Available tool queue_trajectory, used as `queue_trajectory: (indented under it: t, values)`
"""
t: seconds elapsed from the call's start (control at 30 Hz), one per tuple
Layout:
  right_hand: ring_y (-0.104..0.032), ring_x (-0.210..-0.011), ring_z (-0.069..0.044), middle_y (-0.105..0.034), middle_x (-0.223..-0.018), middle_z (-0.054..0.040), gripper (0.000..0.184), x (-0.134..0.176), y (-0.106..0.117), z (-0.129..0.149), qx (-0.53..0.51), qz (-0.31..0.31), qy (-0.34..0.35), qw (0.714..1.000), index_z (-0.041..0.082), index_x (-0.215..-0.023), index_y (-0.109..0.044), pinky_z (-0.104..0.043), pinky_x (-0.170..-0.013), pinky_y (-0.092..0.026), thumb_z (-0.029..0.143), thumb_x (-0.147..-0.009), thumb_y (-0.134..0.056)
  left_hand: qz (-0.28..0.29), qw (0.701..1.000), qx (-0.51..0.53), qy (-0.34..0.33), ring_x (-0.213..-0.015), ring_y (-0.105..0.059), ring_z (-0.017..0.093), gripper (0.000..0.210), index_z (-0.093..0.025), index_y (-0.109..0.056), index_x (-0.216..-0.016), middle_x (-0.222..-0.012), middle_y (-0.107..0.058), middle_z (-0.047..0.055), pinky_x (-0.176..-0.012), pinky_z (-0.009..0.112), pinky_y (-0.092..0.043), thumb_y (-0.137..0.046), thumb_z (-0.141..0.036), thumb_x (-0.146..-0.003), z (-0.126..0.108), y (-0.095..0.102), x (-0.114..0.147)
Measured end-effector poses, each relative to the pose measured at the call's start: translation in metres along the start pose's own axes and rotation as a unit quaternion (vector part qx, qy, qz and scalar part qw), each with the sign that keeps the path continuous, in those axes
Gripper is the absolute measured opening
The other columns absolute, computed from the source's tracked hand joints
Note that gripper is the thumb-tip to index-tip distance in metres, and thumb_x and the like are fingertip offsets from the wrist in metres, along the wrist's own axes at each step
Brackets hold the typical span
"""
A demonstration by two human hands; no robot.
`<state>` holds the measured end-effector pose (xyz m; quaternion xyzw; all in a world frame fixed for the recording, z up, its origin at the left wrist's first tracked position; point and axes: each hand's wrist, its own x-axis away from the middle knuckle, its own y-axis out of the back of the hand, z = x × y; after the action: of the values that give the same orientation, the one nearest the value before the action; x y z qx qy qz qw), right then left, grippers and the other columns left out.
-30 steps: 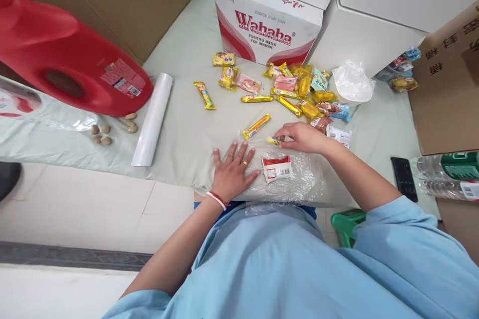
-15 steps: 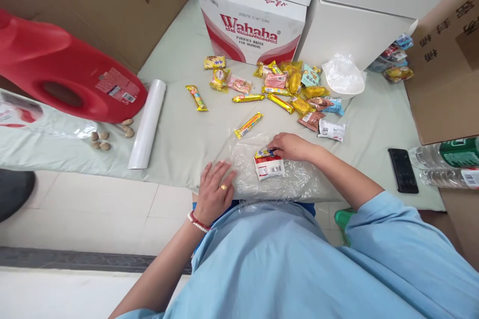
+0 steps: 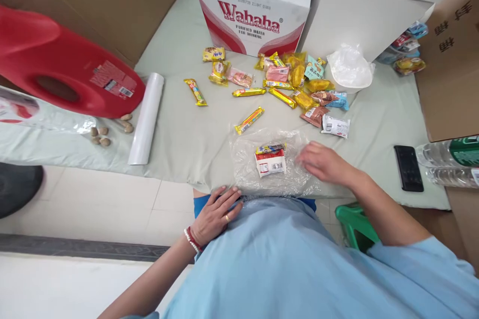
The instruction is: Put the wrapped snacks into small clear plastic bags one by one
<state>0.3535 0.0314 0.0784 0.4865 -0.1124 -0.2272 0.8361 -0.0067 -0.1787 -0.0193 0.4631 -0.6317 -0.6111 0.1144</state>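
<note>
A clear plastic film lies spread at the table's front edge. On it rest a red and white snack packet and, just above it, a yellow and dark stick-shaped snack. My left hand lies with fingers stretched out at the table edge, against my blue shirt and close to the film's lower left corner. Over the film's right side is my right hand, apart from the packets. Its fingers are bent and smeared by motion, so their grip is unclear.
Several wrapped snacks lie behind the film, with a white bowl holding a plastic bag beside them. Left are a white roll, a red jug and several nuts. A phone and bottles lie right.
My right hand has let go of the yellow and dark stick, which stays above the red and white packet, and moved right. My left hand has shifted down toward my shirt.
</note>
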Motion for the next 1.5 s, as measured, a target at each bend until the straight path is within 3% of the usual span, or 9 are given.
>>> queue_trajectory:
  t: [0.13, 0.3, 0.6, 0.83, 0.97, 1.1, 1.27, 1.37, 1.5]
  values:
    - [-0.053, -0.133, -0.030, -0.061, -0.144, -0.0163, 0.046, 0.072, -0.045, 0.026, 0.016, 0.032, -0.007, 0.999, 0.022, -0.142, -0.061, -0.051, -0.110, -0.049, 0.025, -0.096, -0.066, 0.031, 0.998, -0.048, -0.004, -0.146, -0.052, 0.026, 0.052, -0.033, -0.064, -0.137, -0.145, -0.067, 0.005, -0.131, 0.059, -0.025, -0.061, -0.003, -0.095, 0.006, -0.013, 0.000]
    - [-0.061, -0.124, -0.026, -0.072, -0.131, -0.0117, 0.031, 0.089, -0.093, 0.028, 0.066, -0.062, -0.032, 0.995, 0.024, -0.124, -0.072, -0.052, -0.110, -0.049, 0.014, -0.101, -0.053, 0.006, 0.999, 0.049, -0.007, -0.143, -0.056, 0.025, 0.028, -0.027, -0.069, -0.119, -0.139, -0.070, 0.007, -0.125, 0.056, -0.038, -0.062, -0.011, -0.098, 0.015, -0.022, -0.024]
    - [-0.068, -0.093, -0.020, -0.076, -0.098, -0.0089, 0.027, 0.024, -0.013, -0.001, -0.124, -0.067, -0.106, 0.984, 0.022, -0.107, -0.075, -0.033, -0.085, -0.054, 0.038, -0.106, -0.053, -0.096, 0.942, 0.193, 0.258, -0.114, -0.069, 0.024, 0.008, -0.023, -0.063, -0.102, -0.101, -0.072, 0.006, -0.100, 0.047, -0.058, -0.056, -0.024, -0.101, 0.047, 0.019, -0.070]
    - [-0.069, -0.083, -0.019, -0.076, -0.094, -0.0081, 0.027, -0.023, -0.003, -0.010, -0.145, -0.021, -0.139, 0.979, 0.018, -0.099, -0.076, -0.028, -0.079, -0.050, 0.036, -0.100, -0.056, 0.021, 0.997, 0.065, -0.044, -0.143, -0.054, 0.028, 0.036, -0.031, -0.064, -0.127, -0.143, -0.066, 0.008, -0.123, 0.058, -0.040, -0.066, -0.017, -0.095, 0.029, 0.002, -0.067]
    - [-0.068, -0.080, -0.018, -0.076, -0.092, -0.0070, 0.028, -0.023, -0.010, -0.015, -0.189, -0.017, -0.159, 0.969, 0.017, -0.098, -0.076, -0.028, -0.076, -0.049, 0.038, -0.098, -0.058, 0.021, 0.995, 0.071, -0.072, -0.136, -0.061, 0.023, 0.037, -0.031, -0.065, -0.128, -0.134, -0.072, 0.007, -0.119, 0.052, -0.046, -0.064, -0.011, -0.096, 0.012, -0.030, -0.054]
    - [-0.065, -0.076, -0.017, -0.075, -0.089, -0.0057, 0.033, -0.017, -0.012, -0.021, -0.238, -0.027, -0.199, 0.950, 0.016, -0.097, -0.075, -0.027, -0.072, -0.048, 0.046, -0.094, -0.062, -0.058, 0.981, 0.174, 0.057, -0.119, -0.070, 0.023, 0.015, -0.024, -0.069, -0.108, -0.107, -0.077, 0.008, -0.103, 0.045, -0.058, -0.060, -0.016, -0.100, 0.007, -0.037, -0.059]
    - [-0.061, -0.071, -0.016, -0.072, -0.083, -0.0031, 0.038, -0.014, -0.012, -0.030, -0.271, -0.026, -0.234, 0.934, 0.016, -0.096, -0.075, -0.026, -0.067, -0.046, 0.052, -0.092, -0.064, -0.086, 0.872, 0.311, 0.369, -0.081, -0.071, 0.018, 0.024, -0.021, -0.067, -0.094, -0.086, -0.074, 0.004, -0.075, 0.032, -0.058, -0.053, -0.038, -0.104, 0.019, -0.021, -0.077]
    - [-0.059, -0.068, -0.015, -0.070, -0.079, -0.0014, 0.037, -0.017, -0.015, -0.032, -0.256, -0.015, -0.238, 0.937, 0.016, -0.096, -0.074, -0.026, -0.066, -0.045, 0.051, -0.093, -0.061, -0.081, 0.826, 0.276, 0.484, -0.065, -0.063, 0.017, 0.030, -0.021, -0.067, -0.093, -0.074, -0.068, 0.001, -0.065, 0.030, -0.051, -0.054, -0.047, -0.100, 0.038, -0.019, -0.088]
    - [-0.062, -0.075, -0.017, -0.072, -0.087, -0.0055, 0.025, -0.021, -0.016, -0.031, -0.118, 0.019, -0.254, 0.960, 0.016, -0.097, -0.075, -0.028, -0.072, -0.047, 0.034, -0.096, -0.057, -0.116, 0.852, 0.109, 0.499, -0.085, -0.064, 0.025, 0.023, -0.020, -0.068, -0.103, -0.090, -0.066, 0.006, -0.082, 0.042, -0.053, -0.064, -0.039, -0.090, 0.057, -0.026, -0.101]
